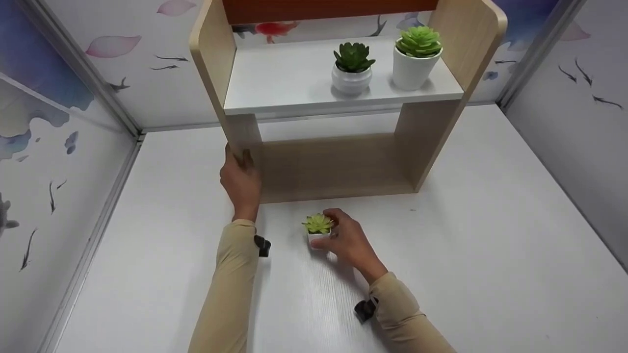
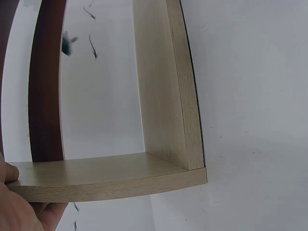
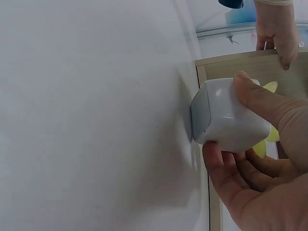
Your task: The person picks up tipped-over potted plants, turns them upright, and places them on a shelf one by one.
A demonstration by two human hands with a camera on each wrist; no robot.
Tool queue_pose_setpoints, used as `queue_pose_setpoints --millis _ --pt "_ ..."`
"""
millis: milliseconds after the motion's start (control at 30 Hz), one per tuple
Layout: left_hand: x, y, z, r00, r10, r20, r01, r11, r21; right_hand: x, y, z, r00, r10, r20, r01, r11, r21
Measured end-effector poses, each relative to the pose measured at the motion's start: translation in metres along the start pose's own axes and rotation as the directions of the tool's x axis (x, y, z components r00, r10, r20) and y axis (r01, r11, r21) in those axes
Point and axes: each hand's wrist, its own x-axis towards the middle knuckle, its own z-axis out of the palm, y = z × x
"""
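Note:
My left hand (image 1: 241, 184) grips the left side panel of a light wood shelf (image 1: 338, 166), with the thumb on the inner face and fingers behind. The left wrist view shows that left hand (image 2: 21, 207) pinching the panel's edge (image 2: 110, 190). My right hand (image 1: 351, 240) holds a small potted succulent (image 1: 318, 224) in front of the shelf, thumb and fingers on either side of its pot. In the right wrist view the white square pot (image 3: 231, 115) is tilted between the right hand's (image 3: 264, 178) thumb and fingers, its yellow-green leaves partly hidden.
On the shelf's white upper board (image 1: 279, 78) stand a dark green succulent (image 1: 352, 68) in a round pot and a bright green succulent (image 1: 416, 59) in a taller pot. A reddish-brown back board (image 1: 328, 11) spans the top. Printed panels (image 1: 44, 196) border the white table (image 1: 500, 235).

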Motion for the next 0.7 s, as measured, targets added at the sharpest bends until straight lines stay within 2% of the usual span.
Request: queue_pose_setpoints --millis 333,467,700 --pt "0.0001 0.0002 -0.0003 1.0 -0.025 0.004 0.025 1.0 0.004 -0.0029 0.0008 0.001 0.999 -0.047 -0.012 0.047 0.999 0.011" --pt "0.0003 0.0002 -0.0007 1.0 -0.022 0.002 0.022 1.0 0.011 -0.0044 0.0011 0.0027 0.999 -0.046 -0.011 0.046 0.999 -0.001" --pt "0.0005 0.0013 -0.0011 1.0 -0.021 0.004 0.021 1.0 0.009 -0.0077 0.0026 0.005 0.996 -0.092 -0.013 0.091 0.996 -0.013"
